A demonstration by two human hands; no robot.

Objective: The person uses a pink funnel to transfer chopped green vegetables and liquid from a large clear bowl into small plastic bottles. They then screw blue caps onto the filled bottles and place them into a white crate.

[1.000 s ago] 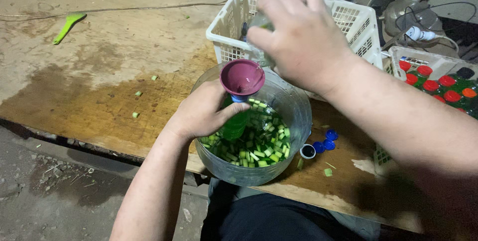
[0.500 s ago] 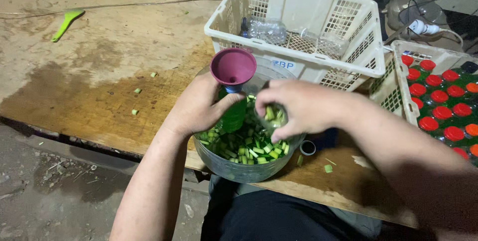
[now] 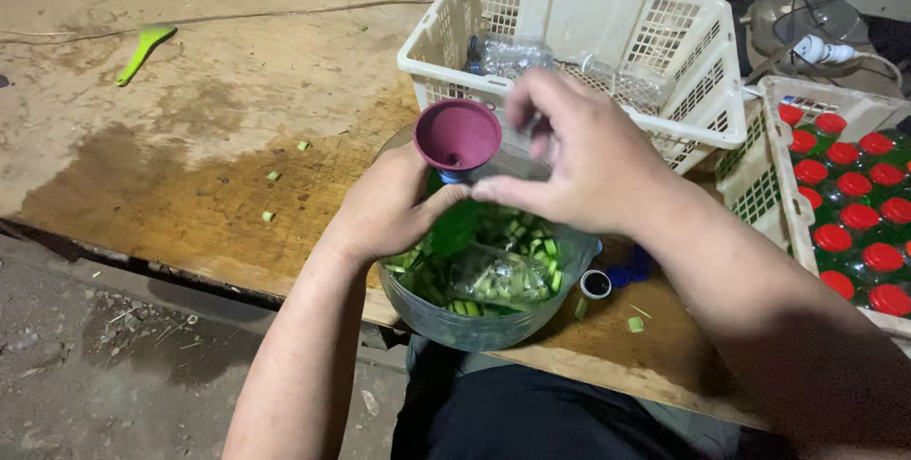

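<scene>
My left hand grips a green bottle that stands in a clear round basin of chopped green pieces. A maroon funnel sits in the bottle's neck. My right hand hovers over the basin just right of the funnel, fingers spread and blurred, thumb tip near the bottle neck, with nothing visibly in it. A small clear cup lies among the green pieces below that hand.
Behind the basin, a white slotted basket holds clear empty bottles. At the right, a crate is packed with red-capped bottles. Blue caps and a ringed cap lie by the basin. A green scoop lies far left on the stained wooden table.
My right hand tipped the clear cup over the funnel, dipped it into the green pieces, then rose toward the funnel without it. The cup now lies in the basin.
</scene>
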